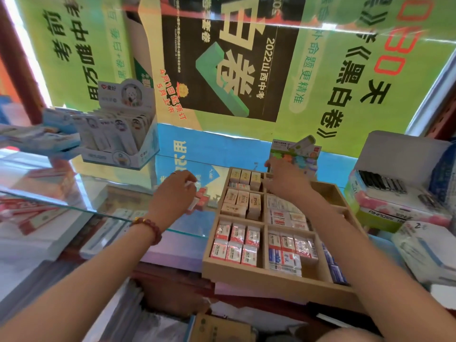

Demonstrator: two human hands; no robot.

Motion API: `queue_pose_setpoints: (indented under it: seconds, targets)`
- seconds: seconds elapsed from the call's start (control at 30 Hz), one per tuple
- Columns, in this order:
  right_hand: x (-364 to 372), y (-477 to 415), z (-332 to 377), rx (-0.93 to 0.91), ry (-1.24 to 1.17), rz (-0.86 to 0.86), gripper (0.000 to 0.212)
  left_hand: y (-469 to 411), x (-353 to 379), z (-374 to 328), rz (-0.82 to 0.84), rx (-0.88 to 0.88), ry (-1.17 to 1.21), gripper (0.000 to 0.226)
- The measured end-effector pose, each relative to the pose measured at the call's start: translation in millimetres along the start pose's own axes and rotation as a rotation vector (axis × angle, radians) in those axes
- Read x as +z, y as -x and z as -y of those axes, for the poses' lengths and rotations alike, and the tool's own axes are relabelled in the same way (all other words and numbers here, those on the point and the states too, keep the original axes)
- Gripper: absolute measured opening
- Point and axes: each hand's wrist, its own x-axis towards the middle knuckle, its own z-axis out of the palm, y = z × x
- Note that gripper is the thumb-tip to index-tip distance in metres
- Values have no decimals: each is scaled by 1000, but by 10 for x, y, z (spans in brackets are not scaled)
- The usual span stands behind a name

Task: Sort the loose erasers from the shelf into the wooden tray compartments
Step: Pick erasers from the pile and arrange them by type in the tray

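In the head view, the wooden tray (pixel 271 275) is sitting at the edge of the glass shelf (pixel 111 193), and its compartments are holding wrapped erasers in groups. The left column is carrying beige erasers (pixel 243 201) in the far and middle compartments and red-and-white erasers (pixel 237 243), standing in rows, in the near one. The next column is holding white erasers with red and blue print (pixel 288 253) in its near and middle compartments. The right column is mostly lying hidden behind the right forearm.

The loose erasers (pixel 201 197) are lying on the glass shelf just left of the tray. The left hand (pixel 172 193) is resting over them, its fingers (pixel 187 177) curling round white-wrapped pieces. The right hand (pixel 286 181) is reaching over the tray's far middle compartment, fingers pointing down. Whether they are gripping anything I cannot tell. A colourful packet (pixel 296 154) is standing just behind that hand, and a display box (pixel 118 134) is sitting further left on the shelf.
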Motion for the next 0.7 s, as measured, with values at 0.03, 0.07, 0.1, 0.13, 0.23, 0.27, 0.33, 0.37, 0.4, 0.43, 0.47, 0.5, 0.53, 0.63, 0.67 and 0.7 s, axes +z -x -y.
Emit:
queue_pose_setpoints:
  seconds: [0.03,0.07,0.1,0.13,0.23,0.27,0.33,0.37,0.4,0.43,0.47,0.5,0.53,0.63,0.67,0.7]
  targets:
    - [9,16,157,-81,-58,6,41,4,-62,82,-14,-32,-21,15]
    - [26,35,318,-166,-106,26,37,20,-105,156,-20,-54,-37,15]
    - [58,57,475,-243,-142,56,34,51,-144,216,-10,-75,-50,17]
    - [104,78,624,-308,-162,99,34,84,-167,264,9,-82,-63,17]
    - [306,108,955,-415,-16,260,47,200,-169,375,77,-22,-166,14]
    - [376,90,1020,-414,83,305,56,231,-161,400,77,28,-200,14]
    - [461,29,1091,-366,215,366,66,278,-159,424,50,85,-229,16]
    - [493,-6,1104,-342,221,359,67,294,-162,436,34,96,-231,17]
    - [522,-38,1112,-320,198,333,67,303,-164,444,22,106,-232,19]
    - [545,-56,1118,-304,167,307,68,311,-165,457,29,109,-237,21]
    - [568,-66,1127,-292,140,295,67,319,-164,463,46,112,-249,24]
    - [584,-68,1137,-285,130,298,66,328,-161,471,72,108,-267,26]
    - [596,-73,1147,-281,132,309,62,335,-161,476,90,108,-282,28]
    - [513,-114,1198,-293,177,322,51,334,-163,503,91,122,-274,34]
    - [455,-134,1226,-290,158,308,47,328,-161,513,86,129,-266,37]
    - [401,-155,1258,-276,98,294,45,320,-159,519,89,134,-265,39]
